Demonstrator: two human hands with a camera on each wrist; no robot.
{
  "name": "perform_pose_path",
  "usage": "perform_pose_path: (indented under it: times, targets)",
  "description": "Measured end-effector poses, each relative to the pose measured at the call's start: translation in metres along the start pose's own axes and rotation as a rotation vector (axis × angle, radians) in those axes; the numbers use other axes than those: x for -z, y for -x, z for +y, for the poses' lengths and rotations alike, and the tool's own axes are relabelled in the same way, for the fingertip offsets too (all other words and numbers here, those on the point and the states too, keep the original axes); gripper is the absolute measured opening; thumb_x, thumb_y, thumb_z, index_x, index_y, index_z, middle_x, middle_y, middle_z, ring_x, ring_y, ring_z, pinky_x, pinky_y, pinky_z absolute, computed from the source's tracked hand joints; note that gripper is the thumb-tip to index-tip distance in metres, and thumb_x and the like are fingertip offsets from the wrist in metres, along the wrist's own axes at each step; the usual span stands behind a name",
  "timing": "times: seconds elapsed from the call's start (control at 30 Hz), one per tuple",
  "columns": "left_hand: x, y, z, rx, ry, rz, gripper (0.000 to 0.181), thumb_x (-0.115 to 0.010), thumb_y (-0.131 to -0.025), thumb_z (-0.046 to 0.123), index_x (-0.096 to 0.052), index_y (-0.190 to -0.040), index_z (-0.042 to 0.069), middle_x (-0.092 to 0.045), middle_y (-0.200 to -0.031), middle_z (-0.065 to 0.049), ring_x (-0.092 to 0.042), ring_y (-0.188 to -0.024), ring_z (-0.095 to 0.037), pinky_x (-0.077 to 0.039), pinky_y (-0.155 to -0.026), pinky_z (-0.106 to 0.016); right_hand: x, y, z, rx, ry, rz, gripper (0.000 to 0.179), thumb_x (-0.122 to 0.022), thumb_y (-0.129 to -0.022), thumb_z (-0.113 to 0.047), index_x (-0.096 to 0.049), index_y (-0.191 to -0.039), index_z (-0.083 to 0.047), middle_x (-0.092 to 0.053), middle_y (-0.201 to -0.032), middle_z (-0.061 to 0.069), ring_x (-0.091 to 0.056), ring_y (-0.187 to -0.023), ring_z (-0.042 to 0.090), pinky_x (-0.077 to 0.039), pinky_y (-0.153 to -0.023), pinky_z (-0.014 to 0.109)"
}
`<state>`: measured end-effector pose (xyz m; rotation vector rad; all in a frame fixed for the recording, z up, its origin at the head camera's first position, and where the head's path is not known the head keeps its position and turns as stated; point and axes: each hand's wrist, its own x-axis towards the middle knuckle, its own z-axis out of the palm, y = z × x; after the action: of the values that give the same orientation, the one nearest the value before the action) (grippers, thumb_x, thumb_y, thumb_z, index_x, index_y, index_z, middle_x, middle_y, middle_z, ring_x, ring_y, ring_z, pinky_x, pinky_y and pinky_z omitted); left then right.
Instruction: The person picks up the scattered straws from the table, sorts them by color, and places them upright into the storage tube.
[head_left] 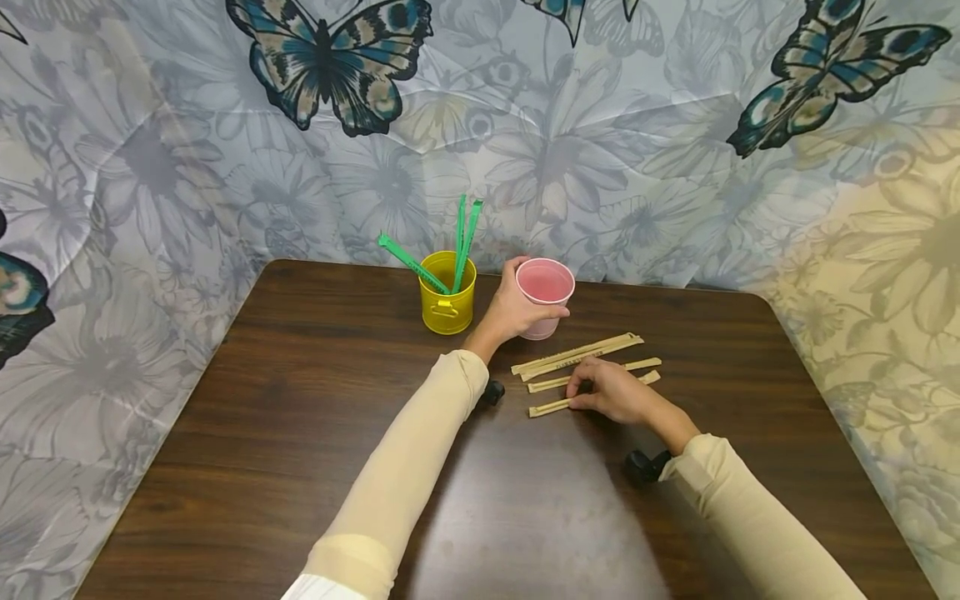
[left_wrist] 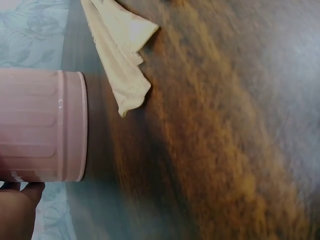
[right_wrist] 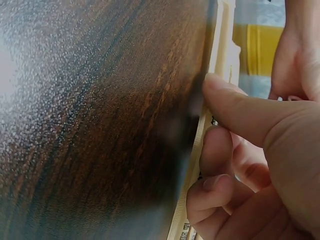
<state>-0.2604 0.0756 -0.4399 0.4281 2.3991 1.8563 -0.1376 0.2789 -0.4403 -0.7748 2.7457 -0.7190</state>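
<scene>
My left hand (head_left: 516, 310) grips a small pink pail (head_left: 545, 283), fingers round its far side and thumb across its front. In the left wrist view the pail's ribbed side (left_wrist: 30, 125) shows, with fingertips (left_wrist: 20, 210) under it. My right hand (head_left: 617, 393) pinches the nearest slim tan paper-wrapped stick (head_left: 547, 408) between thumb and fingers. That stick is on or just above the table; which, I cannot tell. Several more such sticks (head_left: 577, 356) lie just beyond, side by side; one passes partly behind the right hand. Dark print marks the wrappers.
Left of the pink pail stands a yellow pail (head_left: 447, 312) with several green wrapped sticks (head_left: 462, 242) leaning in it. Everything rests on a dark brown wooden table (head_left: 247, 433). A patterned butterfly cloth (head_left: 420, 158) hangs behind its back edge.
</scene>
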Motion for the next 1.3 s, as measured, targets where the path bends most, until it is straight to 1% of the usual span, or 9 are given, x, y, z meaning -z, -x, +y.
perform_pose_path:
  times: [0.17, 0.3, 0.43, 0.57, 0.77, 0.87, 1.0, 1.13, 1.3]
  targets:
    - [0.003, -0.003, 0.001, -0.017, -0.029, -0.017, 0.106, -0.095, -0.069, 0.027, -0.03, -0.152, 0.014, -0.053, -0.144, -0.009, -0.056, -0.129, -0.024, -0.049, -0.111, -0.041, 0.002, -0.004, -0.002, 0.0, -0.016, -0.001, 0.011, -0.081, -0.087, -0.016, -0.07, -0.087, -0.02, -0.068, -0.09, -0.007, -0.062, -0.087, 0.014, -0.051, -0.079, 0.031]
    - [0.005, -0.004, -0.002, -0.018, -0.064, -0.03, 0.102, -0.096, -0.068, 0.028, -0.037, -0.149, 0.015, -0.056, -0.14, -0.006, -0.057, -0.127, -0.021, -0.05, -0.109, -0.039, 0.001, -0.007, -0.006, -0.008, -0.063, -0.024, 0.011, -0.08, -0.087, -0.015, -0.07, -0.088, -0.019, -0.07, -0.087, -0.009, -0.06, -0.083, 0.008, -0.051, -0.076, 0.026]
    - [0.005, -0.003, -0.001, -0.008, -0.081, -0.045, 0.099, -0.096, -0.067, 0.029, -0.039, -0.148, 0.016, -0.058, -0.139, -0.004, -0.058, -0.126, -0.02, -0.051, -0.108, -0.038, 0.003, -0.004, -0.01, -0.017, -0.09, -0.042, 0.009, -0.079, -0.089, -0.017, -0.07, -0.089, -0.018, -0.071, -0.088, -0.007, -0.059, -0.081, 0.006, -0.049, -0.073, 0.022]
    - [0.005, -0.003, 0.0, 0.001, -0.08, -0.051, 0.098, -0.096, -0.068, 0.028, -0.04, -0.147, 0.017, -0.059, -0.137, -0.005, -0.059, -0.125, -0.021, -0.052, -0.107, -0.038, 0.007, 0.001, -0.012, -0.015, -0.094, -0.028, 0.008, -0.078, -0.09, -0.018, -0.07, -0.093, -0.016, -0.071, -0.089, -0.006, -0.059, -0.081, 0.007, -0.048, -0.07, 0.022]
    - [0.007, -0.001, 0.001, 0.007, -0.076, -0.053, 0.098, -0.096, -0.067, 0.028, -0.04, -0.146, 0.016, -0.06, -0.136, -0.006, -0.059, -0.124, -0.022, -0.052, -0.105, -0.039, 0.019, 0.012, -0.01, -0.029, -0.106, 0.042, 0.012, -0.075, -0.091, -0.011, -0.075, -0.103, -0.012, -0.073, -0.093, -0.002, -0.059, -0.081, 0.005, -0.049, -0.068, 0.021]
    - [0.008, 0.0, 0.0, 0.016, -0.083, -0.053, 0.098, -0.097, -0.067, 0.027, -0.04, -0.146, 0.015, -0.061, -0.136, -0.006, -0.059, -0.124, -0.022, -0.052, -0.106, -0.039, 0.024, 0.014, -0.01, -0.031, -0.122, 0.072, 0.011, -0.074, -0.092, -0.011, -0.076, -0.103, -0.013, -0.073, -0.093, -0.002, -0.057, -0.075, 0.006, -0.049, -0.064, 0.021]
    - [0.008, 0.002, 0.0, 0.029, -0.08, -0.049, 0.099, -0.097, -0.067, 0.026, -0.039, -0.146, 0.014, -0.06, -0.136, -0.007, -0.059, -0.125, -0.023, -0.052, -0.107, -0.04, 0.032, 0.013, -0.012, -0.037, -0.164, 0.116, 0.01, -0.073, -0.093, -0.012, -0.074, -0.103, -0.012, -0.07, -0.087, 0.001, -0.054, -0.066, 0.006, -0.047, -0.057, 0.022]
    - [0.005, 0.003, 0.0, 0.024, -0.06, -0.055, 0.099, -0.097, -0.067, 0.026, -0.039, -0.147, 0.015, -0.06, -0.137, -0.006, -0.059, -0.125, -0.023, -0.051, -0.107, -0.039, 0.046, 0.011, -0.018, -0.047, -0.17, 0.207, 0.01, -0.072, -0.095, -0.014, -0.072, -0.104, -0.012, -0.067, -0.083, 0.006, -0.05, -0.06, 0.007, -0.044, -0.053, 0.024]
    - [0.007, 0.0, 0.001, 0.018, -0.05, -0.046, 0.097, -0.096, -0.068, 0.025, -0.04, -0.147, 0.015, -0.061, -0.136, -0.006, -0.06, -0.125, -0.022, -0.051, -0.107, -0.038, 0.066, 0.003, -0.03, -0.056, -0.18, 0.351, 0.012, -0.07, -0.096, -0.015, -0.071, -0.109, -0.013, -0.067, -0.086, 0.004, -0.051, -0.062, 0.014, -0.043, -0.055, 0.025]
